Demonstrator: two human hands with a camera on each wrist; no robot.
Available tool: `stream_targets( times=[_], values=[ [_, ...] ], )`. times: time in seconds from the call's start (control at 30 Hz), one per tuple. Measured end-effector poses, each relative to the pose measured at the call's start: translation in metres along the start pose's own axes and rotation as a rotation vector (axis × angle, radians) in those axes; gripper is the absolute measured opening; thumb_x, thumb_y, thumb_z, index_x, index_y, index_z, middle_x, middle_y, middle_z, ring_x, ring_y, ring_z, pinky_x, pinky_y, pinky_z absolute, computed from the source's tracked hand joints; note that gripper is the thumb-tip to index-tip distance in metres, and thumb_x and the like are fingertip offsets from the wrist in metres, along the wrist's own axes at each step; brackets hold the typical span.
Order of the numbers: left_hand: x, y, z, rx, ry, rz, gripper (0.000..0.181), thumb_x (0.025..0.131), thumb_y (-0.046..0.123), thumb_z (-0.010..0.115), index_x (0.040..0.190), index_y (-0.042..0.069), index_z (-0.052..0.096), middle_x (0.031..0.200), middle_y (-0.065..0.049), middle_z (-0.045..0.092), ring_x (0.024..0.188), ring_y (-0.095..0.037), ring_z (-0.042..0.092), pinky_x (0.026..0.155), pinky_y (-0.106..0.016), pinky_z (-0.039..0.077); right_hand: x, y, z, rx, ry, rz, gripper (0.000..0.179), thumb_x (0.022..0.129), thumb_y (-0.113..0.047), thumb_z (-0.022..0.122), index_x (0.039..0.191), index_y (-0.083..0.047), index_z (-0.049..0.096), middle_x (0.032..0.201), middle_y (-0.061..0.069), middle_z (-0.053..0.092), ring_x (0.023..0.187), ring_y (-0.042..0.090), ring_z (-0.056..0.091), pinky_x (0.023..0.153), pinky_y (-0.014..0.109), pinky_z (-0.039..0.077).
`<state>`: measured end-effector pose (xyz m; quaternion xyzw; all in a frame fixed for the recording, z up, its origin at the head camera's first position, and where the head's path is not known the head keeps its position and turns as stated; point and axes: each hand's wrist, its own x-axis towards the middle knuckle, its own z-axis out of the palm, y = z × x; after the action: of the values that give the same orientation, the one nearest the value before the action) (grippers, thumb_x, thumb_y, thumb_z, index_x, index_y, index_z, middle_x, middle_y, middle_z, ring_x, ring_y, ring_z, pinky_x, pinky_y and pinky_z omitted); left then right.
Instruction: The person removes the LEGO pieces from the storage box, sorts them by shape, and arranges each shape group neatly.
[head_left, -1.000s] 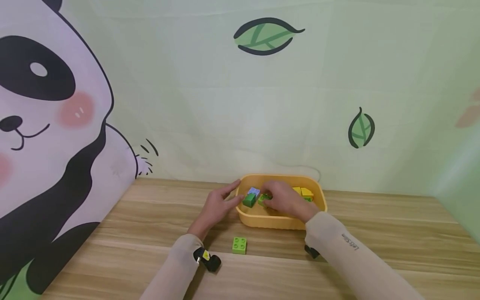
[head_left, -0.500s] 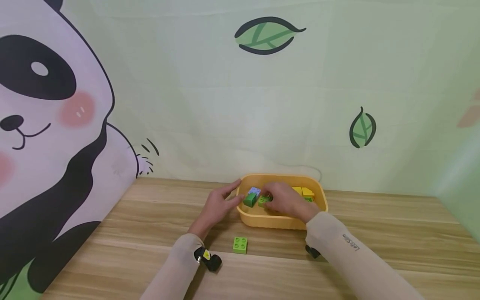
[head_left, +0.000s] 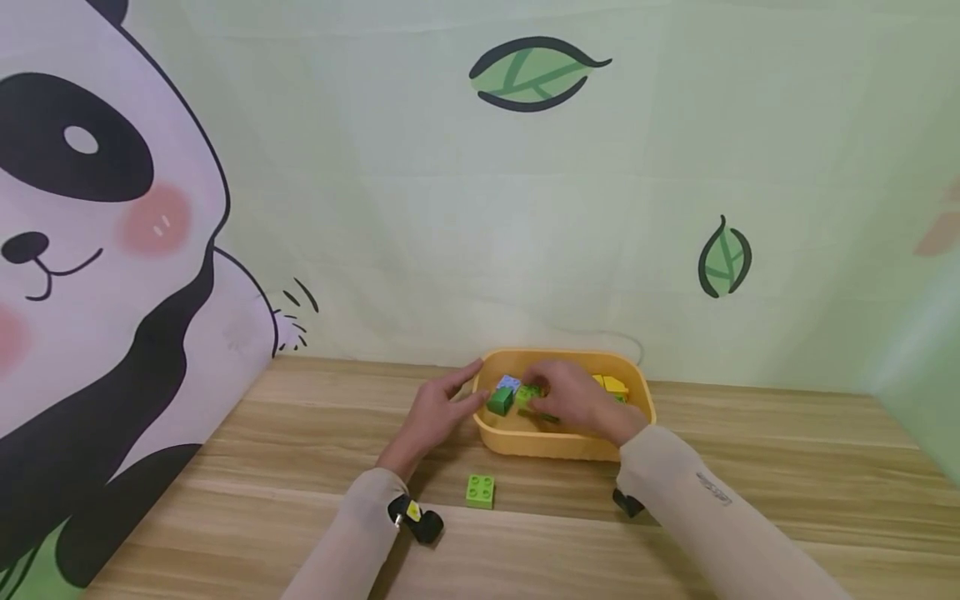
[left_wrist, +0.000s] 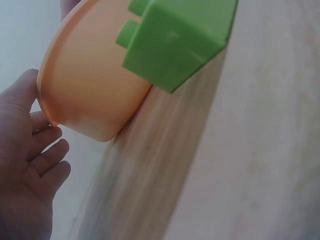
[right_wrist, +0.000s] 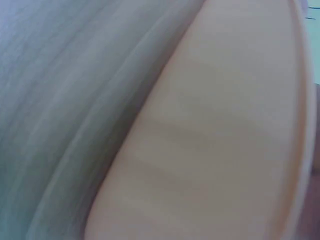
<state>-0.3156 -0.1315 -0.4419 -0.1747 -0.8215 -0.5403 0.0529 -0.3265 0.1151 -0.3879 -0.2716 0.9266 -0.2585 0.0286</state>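
Observation:
My right hand (head_left: 570, 398) reaches over the near rim into a yellow-orange plastic bin (head_left: 547, 444). Its curled fingers pinch a light green toy building brick (head_left: 527, 395), partly covered by the fingertips. My left hand (head_left: 433, 414) rests at the bin's left end, thumb and forefinger at the rim, the other fingers loosely bent outside in the left wrist view. Just inside that end lie a dark green brick (head_left: 500, 401) and a blue-violet brick (head_left: 509, 382). In the right wrist view the bin's outer wall (right_wrist: 215, 125) fills most of the picture; the fingers are hidden.
A light green four-stud brick (head_left: 480, 492) sits on the wooden table (head_left: 300, 467) in front of the bin, large in the left wrist view. Yellow bricks (head_left: 615, 386) lie at the bin's right end. A panda-print cloth (head_left: 390, 208) hangs behind the table.
The right hand has shifted slightly to the right and the light green brick has moved slightly up in the head view. A dark green strip shows below the fingers. The left hand stays put.

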Motion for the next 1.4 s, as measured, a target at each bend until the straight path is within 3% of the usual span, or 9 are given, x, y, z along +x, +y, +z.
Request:
stream_targets(
  times=[0.27, 0.73, 1.03, 1.4],
  values=[
    [-0.002, 0.001, 0.000, 0.007, -0.004, -0.006, 0.056, 0.101, 0.022, 0.075, 0.153, 0.009, 0.058, 0.156, -0.009, 0.054, 0.146, -0.033, 0.048, 0.122, -0.050, 0.037, -0.013, -0.012, -0.012, 0.063, 0.078, -0.035, 0.028, 0.097, -0.008, 0.078, 0.124, -0.001, 0.073, 0.124, 0.013, 0.072, 0.114, 0.031, 0.068, 0.101, 0.049, 0.058],
    [-0.001, -0.001, 0.001, 0.024, 0.001, -0.006, 0.056, 0.100, 0.024, 0.075, 0.152, 0.011, 0.059, 0.155, -0.007, 0.056, 0.146, -0.033, 0.049, 0.122, -0.051, 0.038, -0.043, -0.024, -0.018, 0.099, 0.176, -0.132, 0.030, 0.096, -0.009, 0.081, 0.123, -0.001, 0.073, 0.122, 0.011, 0.074, 0.111, 0.033, 0.070, 0.099, 0.054, 0.059],
    [-0.001, -0.002, 0.000, 0.007, 0.001, 0.004, 0.056, 0.101, 0.022, 0.075, 0.152, 0.009, 0.059, 0.155, -0.008, 0.056, 0.146, -0.033, 0.048, 0.122, -0.051, 0.038, -0.059, -0.033, -0.017, 0.085, 0.196, -0.191, 0.030, 0.094, -0.009, 0.082, 0.122, -0.002, 0.074, 0.117, 0.008, 0.074, 0.105, 0.030, 0.071, 0.093, 0.050, 0.062],
    [-0.001, -0.002, 0.000, -0.003, 0.004, 0.001, 0.055, 0.101, 0.021, 0.075, 0.152, 0.010, 0.059, 0.156, -0.009, 0.055, 0.146, -0.034, 0.048, 0.122, -0.052, 0.037, -0.077, -0.042, -0.010, 0.063, 0.159, -0.177, 0.031, 0.094, -0.012, 0.084, 0.123, -0.007, 0.075, 0.117, 0.002, 0.075, 0.107, 0.025, 0.070, 0.097, 0.047, 0.061]
  ],
)
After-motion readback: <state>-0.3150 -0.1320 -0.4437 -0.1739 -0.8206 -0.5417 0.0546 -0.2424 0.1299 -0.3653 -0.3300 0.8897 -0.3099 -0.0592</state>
